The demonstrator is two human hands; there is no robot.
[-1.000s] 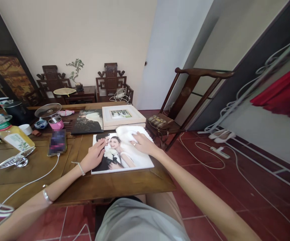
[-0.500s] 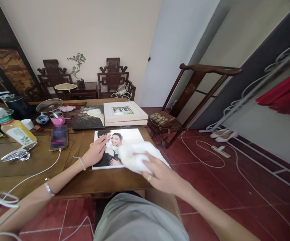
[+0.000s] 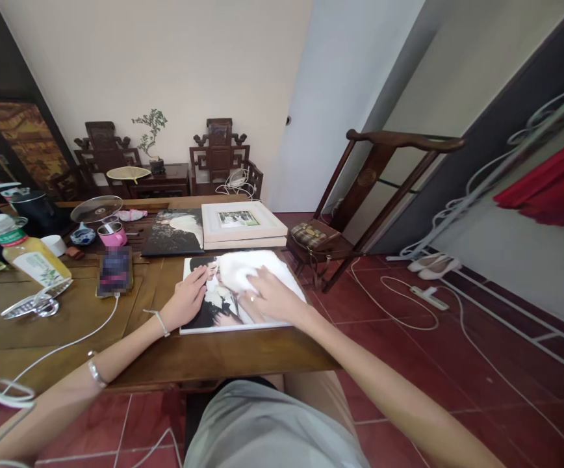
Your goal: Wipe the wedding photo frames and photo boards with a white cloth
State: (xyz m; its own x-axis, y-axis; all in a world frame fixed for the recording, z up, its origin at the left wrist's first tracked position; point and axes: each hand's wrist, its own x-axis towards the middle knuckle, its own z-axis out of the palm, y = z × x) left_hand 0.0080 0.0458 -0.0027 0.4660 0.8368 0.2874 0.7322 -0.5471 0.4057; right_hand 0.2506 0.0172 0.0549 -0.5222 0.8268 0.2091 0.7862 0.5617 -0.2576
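Note:
A photo album (image 3: 228, 313) with a couple's picture on its cover lies flat at the near edge of the wooden table (image 3: 175, 356). My left hand (image 3: 189, 296) rests flat on the album's left side, fingers stretched out. In my right hand (image 3: 269, 298) is a fluffy white cloth (image 3: 243, 266), pressed on the upper right part of the cover. The cloth hides part of the pictured faces. Just behind lie a dark photo panel (image 3: 165, 239) and a stack of white framed pictures (image 3: 245, 237).
Left on the table are a phone (image 3: 115, 272) on a charging cable, a juice bottle (image 3: 31, 257), metal clippers (image 3: 38, 300) and a pink cup (image 3: 112, 234). A wooden chair (image 3: 374, 156) holding a plaid bag (image 3: 308, 235) stands to the right. Cables and a power strip (image 3: 429, 298) lie on the floor.
My right hand has moved the white cloth up and left across the cover, from the lower right toward the top. My left hand has stayed in place on the album.

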